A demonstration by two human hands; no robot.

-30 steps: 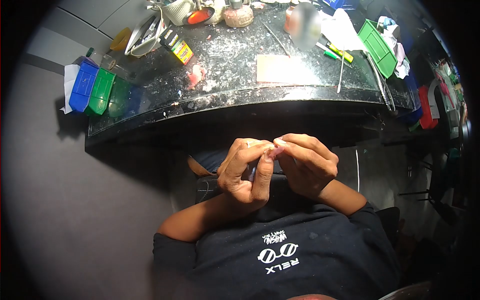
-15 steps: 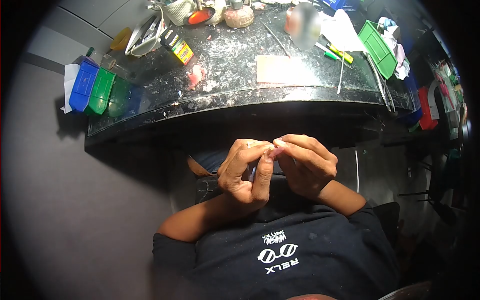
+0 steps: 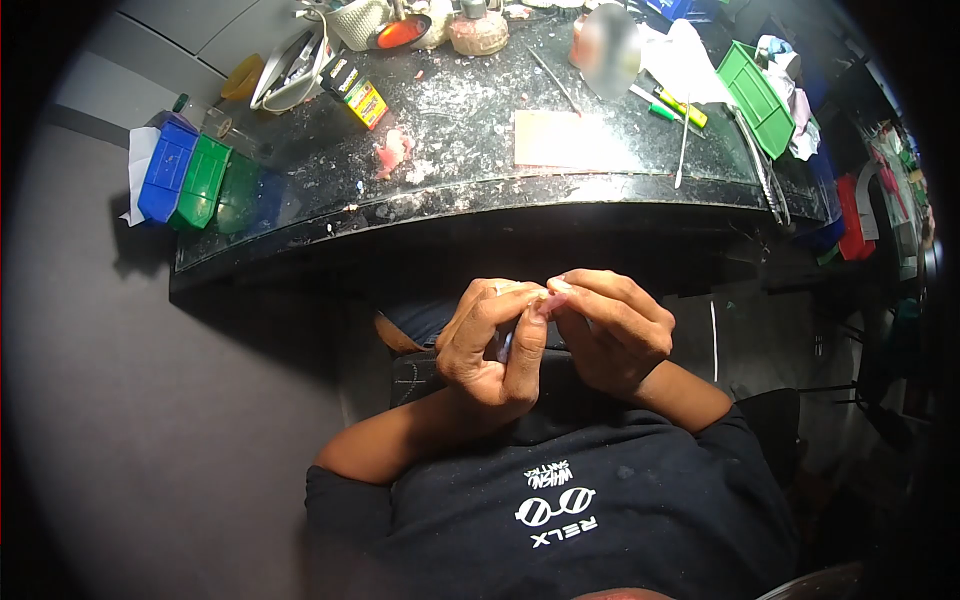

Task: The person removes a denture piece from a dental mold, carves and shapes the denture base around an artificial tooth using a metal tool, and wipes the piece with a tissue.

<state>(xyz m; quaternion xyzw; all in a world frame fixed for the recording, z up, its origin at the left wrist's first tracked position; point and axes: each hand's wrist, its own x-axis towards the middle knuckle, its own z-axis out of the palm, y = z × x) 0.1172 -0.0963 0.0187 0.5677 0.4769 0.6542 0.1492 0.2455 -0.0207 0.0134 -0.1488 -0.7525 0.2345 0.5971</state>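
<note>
Nothing plainly moved since the earlier frame. My left hand [image 3: 488,348]: fingers pinched on a small pink piece [image 3: 553,300]. My right hand [image 3: 618,330]: fingers pinched narrow at the same piece. Position of piece: between my two hands, just short of the worktop [image 3: 465,125]. On the worktop: one pink lump [image 3: 394,152], one flat sheet [image 3: 548,138]. Progress: handling looks underway; what is finished or left I cannot tell, fingers covering much of it.

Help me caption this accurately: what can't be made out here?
- Head view: full shape of the pink piece, covered by fingertips.
- Head view: whatever lies under the blurred patch.
- Head view: top of the white container, cut off by the picture's upper edge.
</note>
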